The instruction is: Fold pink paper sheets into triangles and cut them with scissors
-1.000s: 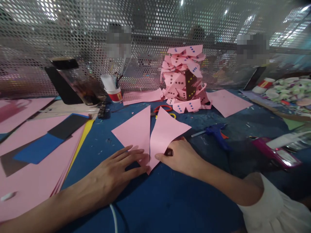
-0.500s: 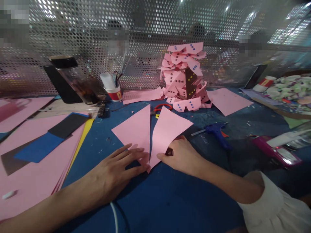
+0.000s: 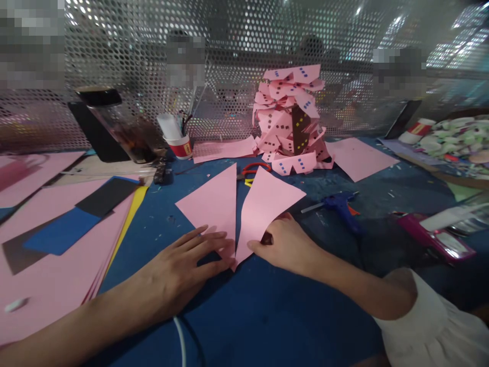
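Left hand flat, grasping nothing, on left pink paper; right hand pinches right pink paper, middle of blue table. Too hard pinch may crease it.

No legible text, yellow mark on red-banded cup too small

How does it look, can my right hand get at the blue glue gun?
Probably, yes: the blue glue gun lies just right of your right hand with nothing visible between, though that hand would likely need to release the pink paper first.
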Action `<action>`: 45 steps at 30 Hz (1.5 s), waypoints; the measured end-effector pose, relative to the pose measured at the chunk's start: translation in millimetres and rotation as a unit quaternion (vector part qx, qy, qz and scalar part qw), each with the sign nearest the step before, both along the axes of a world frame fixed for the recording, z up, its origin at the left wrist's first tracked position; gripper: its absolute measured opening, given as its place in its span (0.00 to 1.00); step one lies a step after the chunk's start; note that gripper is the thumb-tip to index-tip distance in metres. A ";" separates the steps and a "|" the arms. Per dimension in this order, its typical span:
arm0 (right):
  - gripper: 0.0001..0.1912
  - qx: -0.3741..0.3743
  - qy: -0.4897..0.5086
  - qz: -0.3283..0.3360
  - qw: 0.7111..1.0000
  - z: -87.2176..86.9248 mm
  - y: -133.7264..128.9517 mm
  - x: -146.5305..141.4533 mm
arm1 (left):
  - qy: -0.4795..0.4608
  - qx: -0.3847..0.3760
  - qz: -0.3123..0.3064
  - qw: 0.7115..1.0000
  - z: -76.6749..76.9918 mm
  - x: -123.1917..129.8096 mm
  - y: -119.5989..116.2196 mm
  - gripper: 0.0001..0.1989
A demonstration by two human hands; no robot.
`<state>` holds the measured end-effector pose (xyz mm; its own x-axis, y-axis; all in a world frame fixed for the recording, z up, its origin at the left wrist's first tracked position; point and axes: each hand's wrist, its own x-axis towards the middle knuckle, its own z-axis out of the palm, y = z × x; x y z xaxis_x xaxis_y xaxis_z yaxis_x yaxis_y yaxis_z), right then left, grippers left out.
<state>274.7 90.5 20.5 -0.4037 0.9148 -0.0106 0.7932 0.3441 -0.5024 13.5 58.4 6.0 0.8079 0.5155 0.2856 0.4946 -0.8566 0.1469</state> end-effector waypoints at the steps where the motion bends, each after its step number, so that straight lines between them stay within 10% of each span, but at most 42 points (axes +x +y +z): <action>1: 0.16 -0.002 0.000 0.000 1.000 0.4 -0.1 0.1 | -0.001 0.000 -0.002 1.000 -0.5 0.1 0.2 0.24; 45: 0.17 -0.020 0.034 0.005 0.999 3.9 -4.9 -1.3 | -0.015 0.001 -0.010 1.000 -0.5 0.2 -0.1 0.24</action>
<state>273.4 85.7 24.3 -0.4146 0.9098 -0.0191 0.7529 0.3312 -0.5687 13.7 58.3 5.6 0.8089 0.4989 0.3110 0.4729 -0.8665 0.1598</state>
